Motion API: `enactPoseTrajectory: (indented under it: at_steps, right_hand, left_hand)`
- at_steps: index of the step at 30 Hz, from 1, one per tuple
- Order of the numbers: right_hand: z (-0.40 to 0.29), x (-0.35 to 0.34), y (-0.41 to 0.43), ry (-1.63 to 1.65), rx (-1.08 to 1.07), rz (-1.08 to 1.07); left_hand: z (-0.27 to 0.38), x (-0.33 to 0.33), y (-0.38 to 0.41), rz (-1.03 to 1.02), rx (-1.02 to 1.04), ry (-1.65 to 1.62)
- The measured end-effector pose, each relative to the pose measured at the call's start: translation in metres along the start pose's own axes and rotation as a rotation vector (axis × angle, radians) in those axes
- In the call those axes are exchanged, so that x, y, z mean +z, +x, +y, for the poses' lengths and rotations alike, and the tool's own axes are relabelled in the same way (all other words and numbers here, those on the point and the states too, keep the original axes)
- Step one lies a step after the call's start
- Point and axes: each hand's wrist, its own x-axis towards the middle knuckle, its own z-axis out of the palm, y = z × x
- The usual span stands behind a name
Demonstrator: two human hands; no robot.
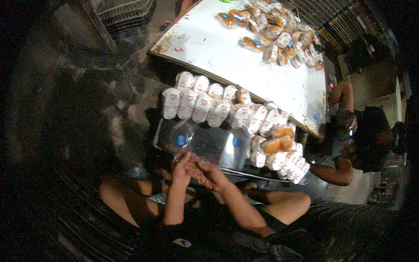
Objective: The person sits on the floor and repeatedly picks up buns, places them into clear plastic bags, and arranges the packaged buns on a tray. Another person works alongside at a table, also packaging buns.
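Observation:
My left hand point(183, 168) and my right hand point(209, 175) meet at the near edge of a shiny metal tray point(209, 140), fingers bent towards each other. Something clear, like plastic film point(178, 154), shows faintly at my left fingertips; blur hides whether either hand grips it. Two blue marks, one on the left point(181, 140) and one on the right point(236, 141), show over the tray's bare metal. Packed buns with white printed undersides point(203, 108) line the tray's far side in stacked rows. More packs point(291, 162) fill its right end, where a few brown buns point(278, 145) lie top side up.
Beyond the tray stands a white-topped table point(209, 42) with a heap of clear-wrapped buns point(278, 29). On the right, another person's arm point(334, 172) reaches towards the tray's right end. Plastic crates point(127, 14) stand at the far left, and wire racks point(330, 19) behind the table.

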Motion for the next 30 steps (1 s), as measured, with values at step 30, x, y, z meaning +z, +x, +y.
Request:
enactPoseTrajectory:
  at_steps: [30]
  right_hand:
    - [-0.042,-0.051,-0.012,-0.248,-0.465,-0.072]
  left_hand:
    - [0.029,0.043,-0.062,-0.047,0.167,-0.379]
